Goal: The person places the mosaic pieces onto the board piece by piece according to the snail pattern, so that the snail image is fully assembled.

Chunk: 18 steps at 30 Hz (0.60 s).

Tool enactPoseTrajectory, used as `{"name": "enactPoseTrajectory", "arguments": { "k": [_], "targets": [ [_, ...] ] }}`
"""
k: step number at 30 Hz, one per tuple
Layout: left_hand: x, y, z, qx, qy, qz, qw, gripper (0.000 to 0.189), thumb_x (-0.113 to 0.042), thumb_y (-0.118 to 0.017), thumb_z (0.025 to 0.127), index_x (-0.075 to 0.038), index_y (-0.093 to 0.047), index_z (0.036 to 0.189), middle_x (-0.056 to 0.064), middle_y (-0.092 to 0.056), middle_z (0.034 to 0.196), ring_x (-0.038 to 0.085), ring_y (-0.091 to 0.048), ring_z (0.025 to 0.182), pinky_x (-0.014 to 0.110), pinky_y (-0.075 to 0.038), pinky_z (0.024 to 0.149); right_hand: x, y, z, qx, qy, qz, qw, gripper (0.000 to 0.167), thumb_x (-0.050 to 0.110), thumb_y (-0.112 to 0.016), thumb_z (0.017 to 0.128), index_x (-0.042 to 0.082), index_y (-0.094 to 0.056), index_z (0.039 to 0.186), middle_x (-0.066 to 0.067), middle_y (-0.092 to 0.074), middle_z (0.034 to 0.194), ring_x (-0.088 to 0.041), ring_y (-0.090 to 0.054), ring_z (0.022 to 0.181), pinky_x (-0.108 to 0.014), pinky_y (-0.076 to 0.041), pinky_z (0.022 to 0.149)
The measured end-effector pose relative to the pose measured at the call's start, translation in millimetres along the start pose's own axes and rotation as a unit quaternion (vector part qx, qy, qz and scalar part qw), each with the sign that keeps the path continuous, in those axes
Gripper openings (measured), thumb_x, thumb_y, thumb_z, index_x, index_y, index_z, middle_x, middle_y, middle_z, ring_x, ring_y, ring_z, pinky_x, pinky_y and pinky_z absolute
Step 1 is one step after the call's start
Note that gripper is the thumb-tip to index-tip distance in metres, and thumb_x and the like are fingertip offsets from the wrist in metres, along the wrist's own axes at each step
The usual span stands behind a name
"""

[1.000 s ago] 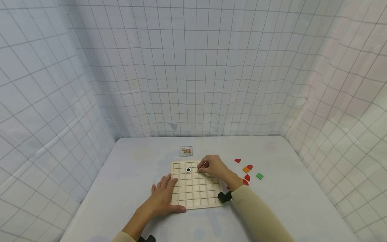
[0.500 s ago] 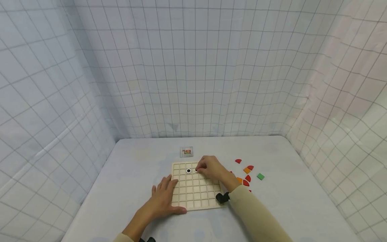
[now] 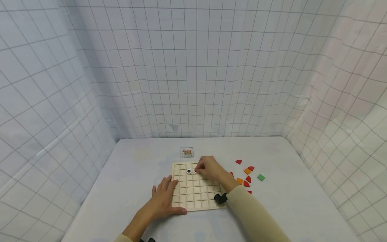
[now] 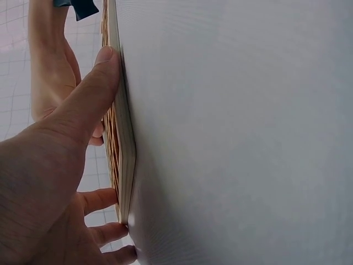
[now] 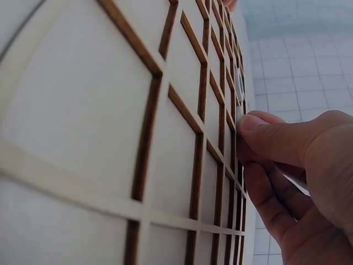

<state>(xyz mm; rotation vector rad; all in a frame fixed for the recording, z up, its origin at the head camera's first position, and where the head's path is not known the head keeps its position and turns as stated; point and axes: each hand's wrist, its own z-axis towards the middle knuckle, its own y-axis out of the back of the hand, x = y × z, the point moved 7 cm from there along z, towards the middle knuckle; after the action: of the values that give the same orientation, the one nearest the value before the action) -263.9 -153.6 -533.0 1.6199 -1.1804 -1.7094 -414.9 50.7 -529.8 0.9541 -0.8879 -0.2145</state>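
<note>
A pale wooden grid board (image 3: 193,196) lies on the white table. My left hand (image 3: 163,200) rests at its lower left corner, fingers spread along the left edge; in the left wrist view the thumb (image 4: 91,91) lies along the near edge. A white disc with a black dot (image 3: 188,171) sits in a cell of the second row. Beside it, my right hand (image 3: 208,168) pinches a second white disc (image 3: 195,170) at a cell to the right; fingertips hide most of it. The right wrist view shows thumb and fingers (image 5: 262,130) close to the board's surface.
Behind the board lies a small picture card (image 3: 187,152). Right of it are scattered several red quarter-circle pieces (image 3: 246,184), orange squares (image 3: 247,171) and a green square (image 3: 261,177). White gridded curtains (image 3: 193,84) surround the table.
My right hand has moved slightly left with the second disc, bringing it down near the first disc. The left hand keeps its place on the board.
</note>
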Motion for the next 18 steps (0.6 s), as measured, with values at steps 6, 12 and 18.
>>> {"name": "enactPoseTrajectory", "arguments": {
  "k": [6, 12, 18],
  "targets": [
    [1.7, -0.7, 1.1, -0.001, 0.001, 0.002, 1.0, 0.13, -0.064, -0.106, 0.077, -0.004, -0.042, 0.173, 0.034, -0.027, 0.188, 0.064, -0.027, 0.175, 0.096, -0.022, 0.128, -31, -19, 8.9, 0.001, 0.003, -0.001, 1.0, 0.01, 0.018, -0.089, 0.105, 0.019, -0.093, 0.096, 0.004, -0.08, 0.103, -0.01, -0.073, 0.093, -0.026, -0.061, 0.08],
    [1.3, -0.7, 0.7, -0.001, -0.003, 0.001, 1.0, 0.13, -0.065, -0.105, 0.078, -0.003, -0.042, 0.174, 0.034, -0.028, 0.188, 0.065, -0.028, 0.174, 0.097, -0.023, 0.128, -23, -14, 6.3, -0.009, 0.005, -0.026, 0.9996, 0.006, 0.015, -0.093, 0.101, 0.017, -0.093, 0.096, 0.003, -0.081, 0.103, -0.01, -0.074, 0.095, -0.025, -0.06, 0.082],
    [0.1, -0.2, -0.5, -0.002, -0.005, -0.001, 1.0, 0.13, -0.064, -0.105, 0.078, -0.003, -0.042, 0.173, 0.034, -0.028, 0.188, 0.065, -0.027, 0.174, 0.096, -0.023, 0.128, -2, 3, -2.8, 0.001, 0.02, 0.007, 0.9998, 0.009, 0.015, -0.088, 0.105, 0.013, -0.091, 0.097, 0.001, -0.081, 0.101, -0.007, -0.07, 0.09, -0.027, -0.062, 0.08]
  ]
}}
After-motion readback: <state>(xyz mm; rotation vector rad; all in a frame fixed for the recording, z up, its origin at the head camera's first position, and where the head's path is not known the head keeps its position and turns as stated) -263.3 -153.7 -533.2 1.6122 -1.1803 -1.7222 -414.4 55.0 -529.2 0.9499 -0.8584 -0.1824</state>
